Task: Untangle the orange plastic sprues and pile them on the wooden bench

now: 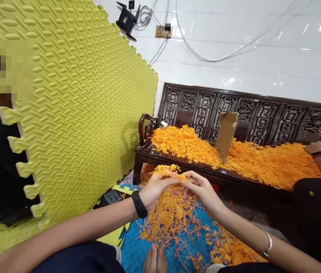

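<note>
Left hand [155, 187] and right hand [199, 187] are pinching thin, branching orange plastic-looking pieces [168, 168], grips close together, presumably for fine control above the blue textured foam mat [134, 242].

Holds left hand [157, 186] and right hand [202, 186] close together, with forearms [92, 222] angled inward from near left and near right, pinching between thumbs [171, 181] and curled fingers [193, 175].

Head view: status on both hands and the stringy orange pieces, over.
Left hand, right hand: both pinching stringy orange, plastic-looking pieces. Tangled orange pile below, on blue textured floor mat. Nothing visibly blocking either hand.
</note>
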The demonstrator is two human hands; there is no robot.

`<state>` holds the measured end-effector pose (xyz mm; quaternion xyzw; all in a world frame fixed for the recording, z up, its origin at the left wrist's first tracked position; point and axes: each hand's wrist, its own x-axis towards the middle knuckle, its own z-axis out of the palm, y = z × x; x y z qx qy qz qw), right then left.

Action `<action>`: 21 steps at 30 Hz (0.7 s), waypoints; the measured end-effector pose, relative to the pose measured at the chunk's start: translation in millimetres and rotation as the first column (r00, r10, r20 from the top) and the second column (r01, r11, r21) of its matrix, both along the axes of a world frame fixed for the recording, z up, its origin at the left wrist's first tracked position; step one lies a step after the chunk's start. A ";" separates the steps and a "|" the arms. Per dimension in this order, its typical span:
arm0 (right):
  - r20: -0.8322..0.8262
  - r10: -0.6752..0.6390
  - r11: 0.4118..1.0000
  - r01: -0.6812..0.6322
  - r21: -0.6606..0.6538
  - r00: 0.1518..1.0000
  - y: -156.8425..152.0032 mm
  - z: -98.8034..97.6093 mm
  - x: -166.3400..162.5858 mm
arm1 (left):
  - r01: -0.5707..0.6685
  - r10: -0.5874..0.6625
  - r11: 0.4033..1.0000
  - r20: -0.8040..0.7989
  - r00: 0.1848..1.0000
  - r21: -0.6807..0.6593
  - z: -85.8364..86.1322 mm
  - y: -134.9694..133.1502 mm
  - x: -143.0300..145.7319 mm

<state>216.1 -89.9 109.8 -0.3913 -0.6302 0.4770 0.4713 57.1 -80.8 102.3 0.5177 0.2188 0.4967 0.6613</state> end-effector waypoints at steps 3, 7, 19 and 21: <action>0.025 0.011 1.000 -0.011 0.028 1.000 0.1 1.0 -3.2 | 0.022 -0.026 0.999 -0.120 0.992 -0.032 -2.8 0.2 -5.6; 0.045 0.249 0.967 -0.246 -0.067 0.967 3.0 -10.8 1.1 | 0.180 -0.196 0.980 -0.277 0.941 -0.082 -17.0 3.9 -18.8; -0.072 0.661 0.645 -0.615 -0.454 0.747 22.7 -64.9 21.9 | 0.425 -0.538 0.841 -0.442 0.718 -0.334 -60.4 3.7 -29.2; -0.042 0.669 0.638 -0.603 -0.479 0.742 30.8 -71.3 34.8 | 0.381 -0.477 0.879 -0.491 0.729 -0.287 -58.5 11.8 -39.2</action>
